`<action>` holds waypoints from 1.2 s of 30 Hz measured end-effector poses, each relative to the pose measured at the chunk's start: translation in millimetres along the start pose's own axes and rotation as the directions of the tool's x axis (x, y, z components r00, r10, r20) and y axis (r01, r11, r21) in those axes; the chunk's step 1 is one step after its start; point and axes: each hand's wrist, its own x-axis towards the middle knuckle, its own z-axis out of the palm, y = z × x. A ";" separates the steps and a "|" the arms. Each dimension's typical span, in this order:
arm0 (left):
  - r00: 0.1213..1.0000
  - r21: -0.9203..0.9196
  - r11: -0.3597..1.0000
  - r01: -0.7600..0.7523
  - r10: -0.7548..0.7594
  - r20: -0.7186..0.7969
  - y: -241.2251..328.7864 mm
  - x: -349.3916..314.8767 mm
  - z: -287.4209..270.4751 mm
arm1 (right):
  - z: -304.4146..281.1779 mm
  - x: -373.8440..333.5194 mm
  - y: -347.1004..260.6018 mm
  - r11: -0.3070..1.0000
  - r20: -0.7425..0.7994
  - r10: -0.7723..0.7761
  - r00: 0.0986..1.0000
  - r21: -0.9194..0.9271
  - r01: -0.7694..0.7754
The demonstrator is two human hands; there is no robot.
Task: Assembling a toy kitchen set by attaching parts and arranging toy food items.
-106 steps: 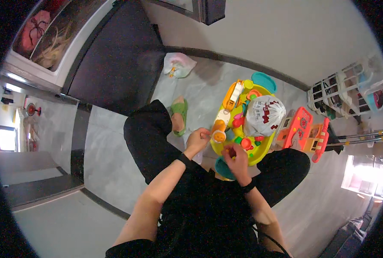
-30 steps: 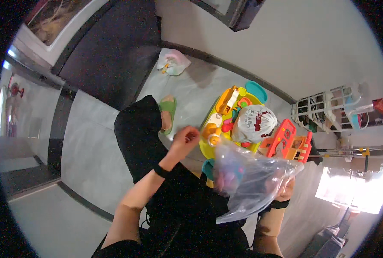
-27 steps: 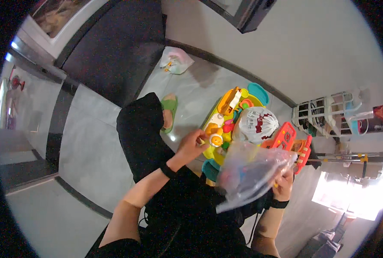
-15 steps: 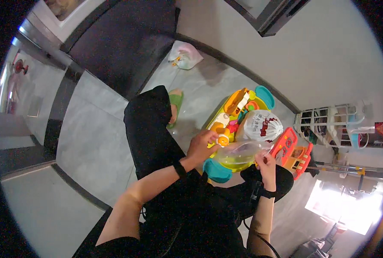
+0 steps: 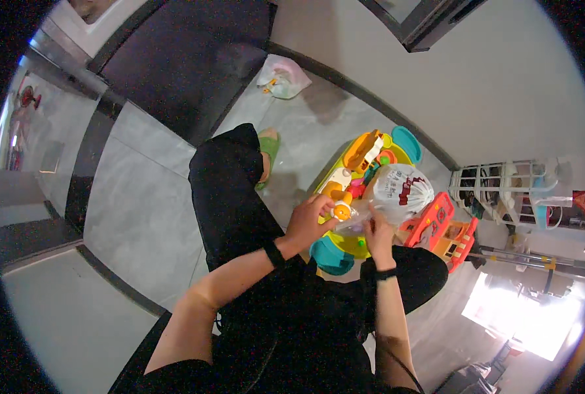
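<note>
My left hand is closed on an orange toy with a white scalloped rim, by the near left of a yellow toy tub. My right hand has its fingers pinched on a clear plastic bag, which stretches across to the orange toy. Whether the toy is partly inside the bag I cannot tell. A tied white plastic bag with red print sits on the tub, just beyond my right hand. Behind the toy are an orange tray-shaped part and several small colourful pieces.
To the right of the tub stands a red and orange toy panel. A white wire rack is against the wall. Another plastic bag lies on the grey tiled floor near the dark door. My foot wears a green slipper.
My right hand has moved left toward my left hand, and the clear bag, earlier spread wide between them, is now bunched and short. My left hand keeps hold of the orange toy.
</note>
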 end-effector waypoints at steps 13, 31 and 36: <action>0.998 0.067 0.997 -0.050 0.052 -0.022 -5.3 -5.5 4.0 | -28.1 -11.8 -52.5 0.974 -0.018 0.011 1.000 0.228 -0.007; 0.994 -0.085 0.996 -0.032 0.023 -0.103 -11.4 -6.0 14.9 | -23.9 3.3 -104.9 0.986 -0.045 -0.138 0.989 0.086 0.142; 0.992 -0.058 0.996 -0.073 0.067 -0.109 -17.3 -7.2 17.9 | -16.3 5.7 -96.1 0.979 -0.107 -0.197 0.975 0.033 0.201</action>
